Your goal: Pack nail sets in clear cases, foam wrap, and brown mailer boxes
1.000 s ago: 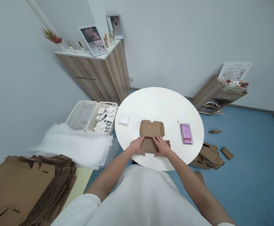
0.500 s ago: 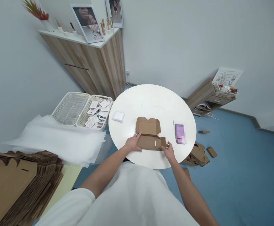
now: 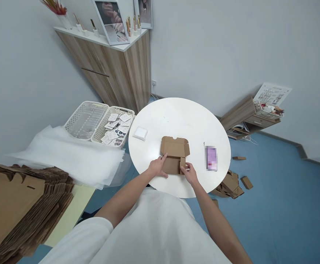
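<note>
This looks like a small packing room set up in a plain office space. A tall stack of flat cardboard blanks (image 3: 19, 205) lies at the left beside sheets of white foam wrap (image 3: 72, 157), and two white plastic baskets (image 3: 99, 123) hold small printed cards. A round white counter (image 3: 176, 121) stands on blue floor, with cardboard scraps (image 3: 231, 183) dropped beside it. A wooden cabinet (image 3: 116, 69) along the bare wall carries framed nail pictures (image 3: 112, 20) and small bottles.
</note>
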Demonstrator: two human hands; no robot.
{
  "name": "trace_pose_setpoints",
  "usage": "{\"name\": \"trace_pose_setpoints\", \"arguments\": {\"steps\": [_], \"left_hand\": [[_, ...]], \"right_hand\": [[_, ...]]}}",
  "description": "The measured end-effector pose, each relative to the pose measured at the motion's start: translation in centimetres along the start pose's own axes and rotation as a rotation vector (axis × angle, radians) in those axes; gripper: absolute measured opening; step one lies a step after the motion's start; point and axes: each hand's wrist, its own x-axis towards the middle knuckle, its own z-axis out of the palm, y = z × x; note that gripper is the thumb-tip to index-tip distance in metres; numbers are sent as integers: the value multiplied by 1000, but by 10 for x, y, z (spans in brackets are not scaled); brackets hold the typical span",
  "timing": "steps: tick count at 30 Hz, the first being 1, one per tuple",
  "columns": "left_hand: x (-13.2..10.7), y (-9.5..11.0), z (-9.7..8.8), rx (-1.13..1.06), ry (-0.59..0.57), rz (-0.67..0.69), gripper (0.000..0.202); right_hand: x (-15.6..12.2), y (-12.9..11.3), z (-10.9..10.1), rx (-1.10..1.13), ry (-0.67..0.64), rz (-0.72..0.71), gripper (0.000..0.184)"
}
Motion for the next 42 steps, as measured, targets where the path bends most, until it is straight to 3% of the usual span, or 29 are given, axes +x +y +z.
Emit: {"name": "trace_pose_setpoints", "arguments": {"steps": [5, 10, 15, 22, 27, 31, 36, 42], "left_hand": [[2, 3, 2, -28, -12, 1, 126], [-1, 7, 12, -142, -4, 8, 122], [-6, 8, 27, -268, 65, 34, 99], [0, 11, 39, -341, 164, 80, 97], [7, 22, 38, -346, 140, 32, 98], [11, 29, 38, -372, 150, 16, 97], [14, 33, 44, -369, 151, -7, 91], [17, 45, 51, -375, 150, -40, 91]], "right_hand": [[10, 7, 1, -203, -12, 50, 21], [14, 14, 0, -316, 47, 45, 15], [16, 18, 1, -332, 84, 39, 16], [18, 16, -3, -303, 73, 68, 20], [19, 14, -10, -265, 69, 123, 32], [19, 16, -16, -213, 80, 88, 38], [20, 23, -21, -212, 60, 53, 37], [28, 22, -25, -317, 45, 109, 35]]}}
